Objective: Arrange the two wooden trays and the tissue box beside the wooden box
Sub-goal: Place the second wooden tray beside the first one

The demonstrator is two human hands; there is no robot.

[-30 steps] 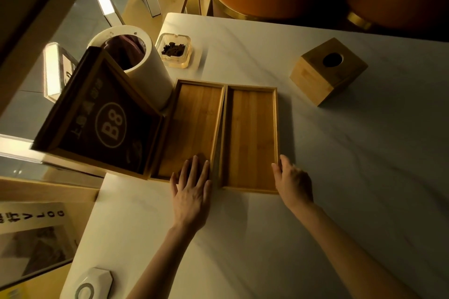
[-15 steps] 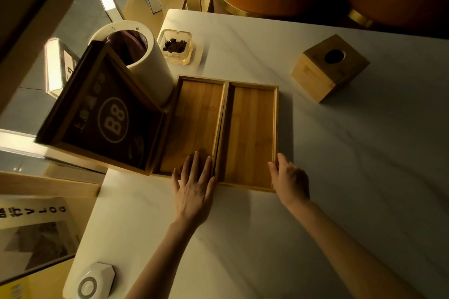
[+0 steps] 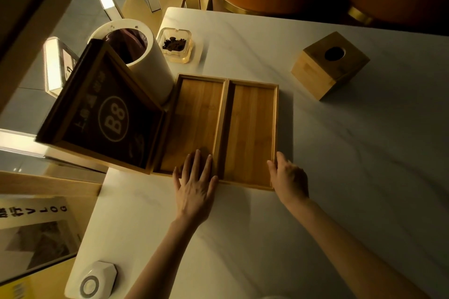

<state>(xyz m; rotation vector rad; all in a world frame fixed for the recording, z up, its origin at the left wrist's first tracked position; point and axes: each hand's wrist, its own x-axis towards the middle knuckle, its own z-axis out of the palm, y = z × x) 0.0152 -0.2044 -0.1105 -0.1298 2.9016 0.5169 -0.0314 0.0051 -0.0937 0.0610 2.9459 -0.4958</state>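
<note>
Surroundings: dim amber light is falling on a white marbled counter (image 3: 340,177), with orange upholstered seats sitting beyond its far edge
Wooden box: an open wooden box (image 3: 102,126), its dark lid marked B8, is standing at the counter's left edge in front of a white cylindrical bin (image 3: 136,60)
Left tray: the left wooden tray (image 3: 194,116) is lying with its long side touching the wooden box
Right tray: the right wooden tray (image 3: 252,133) is lying flush against the left one, rims meeting along the middle
Left hand: the left hand (image 3: 194,189) is resting flat, fingers spread wide, over the near rim of the left tray, gripping nothing
Right hand: the right hand (image 3: 288,177) is lying loosely curled against the right tray's near right corner, pressing it, not lifting it
Tissue box: the wooden tissue box (image 3: 330,65) is sitting well apart, far right, turned at an angle
Doing it well: judging by the layout, both trays are being squared; pushing evenly so the near rims are lining up looks wise, then fetching the tissue box
Other: a glass ashtray (image 3: 175,45) is sitting behind the trays
</note>
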